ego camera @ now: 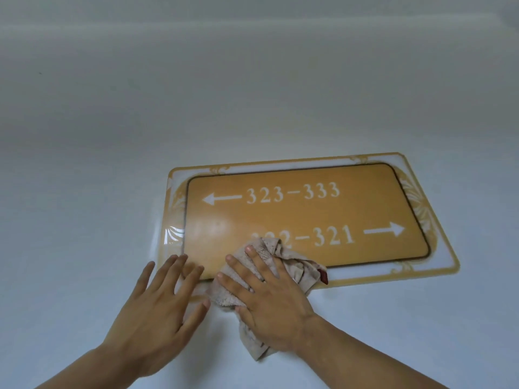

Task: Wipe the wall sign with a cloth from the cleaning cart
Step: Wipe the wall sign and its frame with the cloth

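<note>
Head view: both bare forearms are entering from the bottom edge, reaching up to a pale wall (112, 136). Right hand (269, 301) is lying flat with fingers (238, 272) spread, pressing a crumpled beige cloth (292, 265) against the lower left part of the wall sign (309, 211); the hand is pinning the cloth under the palm rather than closing around it. One end of the cloth is hanging below the sign's bottom edge, past the wrist; a small dark red tag is showing at its right side. Left hand (160, 313) is open and holding nothing, fingertips resting on the sign's lower left corner, just beside the cloth.

Sign is a gold rectangle with rounded corners inside a white, gold-trimmed border, reading "323–333" with a left arrow and "–321" with a right arrow; the cloth is covering the leading digits of the lower line. Upper row and whole right half of the sign are lying uncovered. Bare wall is surrounding the sign on all sides, widest above and to the left.
</note>
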Demonstrator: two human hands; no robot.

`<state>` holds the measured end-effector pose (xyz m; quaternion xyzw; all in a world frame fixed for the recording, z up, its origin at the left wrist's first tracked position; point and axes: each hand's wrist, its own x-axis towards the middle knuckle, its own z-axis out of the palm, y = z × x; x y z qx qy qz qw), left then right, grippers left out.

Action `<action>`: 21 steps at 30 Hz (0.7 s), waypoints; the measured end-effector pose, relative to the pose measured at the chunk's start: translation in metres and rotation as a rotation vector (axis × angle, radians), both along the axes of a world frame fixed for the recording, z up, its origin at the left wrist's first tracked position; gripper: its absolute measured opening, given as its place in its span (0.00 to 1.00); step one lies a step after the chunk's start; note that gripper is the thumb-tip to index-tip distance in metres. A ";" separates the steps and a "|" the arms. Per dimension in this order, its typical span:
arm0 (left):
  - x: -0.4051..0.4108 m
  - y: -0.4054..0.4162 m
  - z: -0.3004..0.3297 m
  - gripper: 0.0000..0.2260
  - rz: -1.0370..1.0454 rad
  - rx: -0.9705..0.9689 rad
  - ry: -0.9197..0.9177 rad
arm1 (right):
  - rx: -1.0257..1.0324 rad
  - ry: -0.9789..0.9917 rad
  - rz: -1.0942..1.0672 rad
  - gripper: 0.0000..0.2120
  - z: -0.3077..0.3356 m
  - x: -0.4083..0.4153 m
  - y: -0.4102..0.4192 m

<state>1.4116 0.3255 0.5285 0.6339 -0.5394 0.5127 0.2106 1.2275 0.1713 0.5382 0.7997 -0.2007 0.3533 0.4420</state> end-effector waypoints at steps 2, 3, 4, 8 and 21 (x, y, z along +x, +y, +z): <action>-0.019 -0.007 0.003 0.36 -0.011 0.002 0.012 | -0.012 0.000 -0.037 0.30 0.000 -0.021 -0.008; -0.031 -0.012 0.006 0.36 -0.011 0.006 0.009 | -0.005 -0.015 -0.045 0.30 0.002 -0.035 -0.013; -0.041 -0.017 0.009 0.37 -0.016 0.009 0.007 | 0.004 -0.030 -0.049 0.30 0.003 -0.047 -0.018; -0.077 -0.035 0.018 0.33 -0.013 0.013 -0.025 | 0.068 -0.115 -0.065 0.29 0.011 -0.092 -0.040; -0.228 -0.130 0.021 0.25 -0.101 -0.105 -0.064 | 0.232 -0.298 -0.232 0.30 0.008 -0.271 -0.108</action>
